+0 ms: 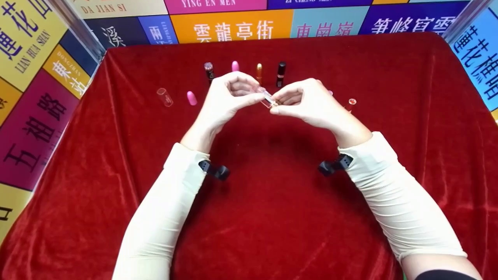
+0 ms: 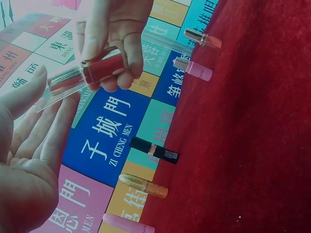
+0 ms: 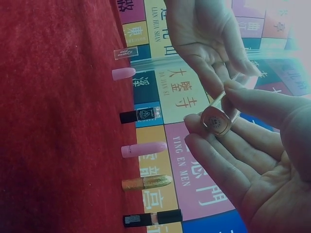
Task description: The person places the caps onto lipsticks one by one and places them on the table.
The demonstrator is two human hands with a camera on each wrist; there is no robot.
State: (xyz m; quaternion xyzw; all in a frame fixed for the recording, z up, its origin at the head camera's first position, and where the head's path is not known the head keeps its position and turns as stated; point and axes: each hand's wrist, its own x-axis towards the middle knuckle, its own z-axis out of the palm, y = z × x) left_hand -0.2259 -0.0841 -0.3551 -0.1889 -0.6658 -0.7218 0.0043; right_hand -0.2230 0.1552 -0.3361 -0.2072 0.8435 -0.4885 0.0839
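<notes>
Over the far half of the red-draped bench, seen from the head, the left hand pinches the clear end of a lipstick in its fingers; the right hand grasps the base. Cloth stretches wide between the sleeves; beyond the far edge, panels read YING EN MEN and DA JIAN SI. The left wrist view shows ZI CHENG MEN near a black tube. The right wrist view shows a leftmost clear cap, its lettering illegible.

A slim lipstick is hanging in the air toward the far middle, slanting, its clear cap pointing far left, its glossy red base facing near right. A gold collar is gleaming between; how fully the cap is seating, I'm not telling surely from here.
</notes>
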